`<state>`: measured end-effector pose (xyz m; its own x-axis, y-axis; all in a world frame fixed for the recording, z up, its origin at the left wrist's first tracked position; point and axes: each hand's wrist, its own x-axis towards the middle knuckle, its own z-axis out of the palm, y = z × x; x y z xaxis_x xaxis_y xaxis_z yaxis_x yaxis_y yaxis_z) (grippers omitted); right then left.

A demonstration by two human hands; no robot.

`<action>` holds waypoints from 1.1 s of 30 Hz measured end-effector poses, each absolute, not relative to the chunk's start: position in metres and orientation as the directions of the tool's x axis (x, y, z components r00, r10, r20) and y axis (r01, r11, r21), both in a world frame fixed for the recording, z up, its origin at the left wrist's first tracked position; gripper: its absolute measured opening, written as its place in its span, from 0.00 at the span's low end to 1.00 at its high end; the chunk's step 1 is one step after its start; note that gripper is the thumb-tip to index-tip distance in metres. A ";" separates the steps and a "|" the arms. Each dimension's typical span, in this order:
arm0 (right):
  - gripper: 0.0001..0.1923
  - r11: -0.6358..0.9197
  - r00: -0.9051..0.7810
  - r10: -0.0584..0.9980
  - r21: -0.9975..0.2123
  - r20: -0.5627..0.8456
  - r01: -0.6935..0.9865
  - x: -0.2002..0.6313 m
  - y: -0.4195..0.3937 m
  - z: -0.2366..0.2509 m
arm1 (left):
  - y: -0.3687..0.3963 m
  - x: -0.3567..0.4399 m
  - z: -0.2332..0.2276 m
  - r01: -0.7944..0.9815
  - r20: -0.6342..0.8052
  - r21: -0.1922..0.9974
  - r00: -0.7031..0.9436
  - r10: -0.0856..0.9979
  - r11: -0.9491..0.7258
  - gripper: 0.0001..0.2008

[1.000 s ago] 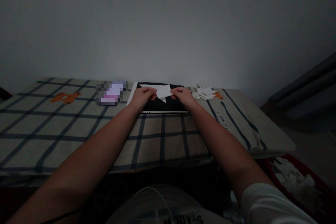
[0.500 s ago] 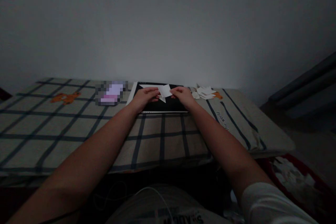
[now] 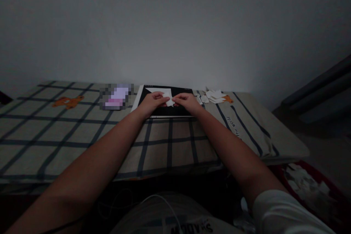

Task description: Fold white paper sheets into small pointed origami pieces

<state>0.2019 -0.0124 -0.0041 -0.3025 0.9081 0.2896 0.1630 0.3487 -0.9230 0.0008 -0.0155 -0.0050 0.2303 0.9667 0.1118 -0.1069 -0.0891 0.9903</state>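
A small folded white paper piece is pinched between my two hands over a black board lying on the table. My left hand grips its left side and my right hand grips its right side, fingertips almost meeting. A larger white sheet lies on the board behind my hands, partly hidden by them.
The table wears a checked cloth with orange bear prints. A blurred-out pinkish object lies left of the board. A heap of white paper scraps sits right of it. A red container with white scraps stands on the floor at lower right.
My hands have come closer together and the paper piece between them now shows smaller, folded in. My right hand shifted left.
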 end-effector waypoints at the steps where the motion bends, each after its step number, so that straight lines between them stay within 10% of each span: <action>1: 0.15 0.352 -0.320 0.902 -0.922 0.289 0.161 0.202 -0.013 -0.003 | -0.016 0.001 -0.004 -0.100 0.113 0.991 0.225 0.968 -0.092 0.23; 33: 0.12 0.287 -0.268 0.937 -0.932 0.225 0.220 0.205 -0.010 -0.007 | -0.022 0.002 -0.001 -0.011 0.085 0.996 0.171 0.982 -0.084 0.17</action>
